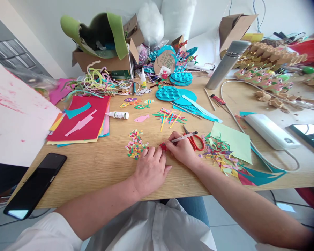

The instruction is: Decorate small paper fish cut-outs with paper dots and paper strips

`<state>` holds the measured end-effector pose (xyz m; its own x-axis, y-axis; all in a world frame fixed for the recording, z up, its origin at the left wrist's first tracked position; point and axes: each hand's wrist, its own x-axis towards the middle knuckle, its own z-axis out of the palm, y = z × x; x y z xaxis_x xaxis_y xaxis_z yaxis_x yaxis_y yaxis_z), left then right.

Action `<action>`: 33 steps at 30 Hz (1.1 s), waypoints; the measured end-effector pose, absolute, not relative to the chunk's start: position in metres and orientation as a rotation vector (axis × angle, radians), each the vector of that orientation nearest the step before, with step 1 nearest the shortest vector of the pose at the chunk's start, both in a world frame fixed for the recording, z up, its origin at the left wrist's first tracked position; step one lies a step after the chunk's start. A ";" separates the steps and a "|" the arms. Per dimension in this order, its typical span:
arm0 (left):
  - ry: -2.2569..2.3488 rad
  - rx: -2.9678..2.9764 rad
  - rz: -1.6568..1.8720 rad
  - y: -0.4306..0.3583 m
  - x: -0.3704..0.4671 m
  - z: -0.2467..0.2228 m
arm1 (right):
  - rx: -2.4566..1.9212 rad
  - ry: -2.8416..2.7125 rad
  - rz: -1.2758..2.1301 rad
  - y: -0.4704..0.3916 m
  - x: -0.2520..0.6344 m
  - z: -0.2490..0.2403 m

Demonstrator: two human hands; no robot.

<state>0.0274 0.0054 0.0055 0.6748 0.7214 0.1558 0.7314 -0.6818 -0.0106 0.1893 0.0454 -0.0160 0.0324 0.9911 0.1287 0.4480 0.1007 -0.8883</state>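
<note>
My right hand (181,148) is closed around a slim pencil (184,137) with a pale patterned barrel. Its tip end is down at a small red paper piece (162,146), mostly covered by my fingers. My left hand (152,166) lies flat on the table with its fingertips beside that red piece, the index finger touching its edge. Small round paper dots (136,148) are scattered just left of my left fingers. Red-handled scissors (196,142) rest right behind my right hand. Above lie a pink paper fish (141,118) and thin paper strips (170,116).
Paper scraps (222,153) and a light green sheet (238,143) lie to the right. A glue bottle (120,115) is by the red paper stack (78,120). A phone (36,184) overhangs the left edge. Blue discs (169,93), a grey flask (226,66) and a white power bank (270,130) stand farther off.
</note>
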 end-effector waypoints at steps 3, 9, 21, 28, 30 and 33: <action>-1.224 -2.813 -0.203 0.005 0.028 0.006 | -1.474 -1.548 0.818 0.046 0.189 -0.016; -1.223 -2.808 -0.207 0.005 0.028 0.006 | -1.459 -1.585 0.758 0.047 0.189 -0.015; -1.221 -2.808 -0.210 0.006 0.028 0.006 | -1.464 -1.571 0.781 0.046 0.188 -0.014; -1.215 -2.799 -0.226 0.005 0.028 0.005 | -1.470 -1.556 0.780 0.046 0.189 -0.015; -1.215 -2.795 -0.230 0.005 0.028 0.005 | -1.461 -1.541 0.785 0.046 0.189 -0.015; -1.212 -2.803 -0.227 0.005 0.028 0.006 | -1.463 -1.546 0.788 0.045 0.189 -0.014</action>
<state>0.0276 0.0049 0.0056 0.6760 0.7177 0.1669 0.7295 -0.6839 -0.0138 0.1894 0.0450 -0.0141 0.0398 0.9873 0.1540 0.4555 0.1192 -0.8822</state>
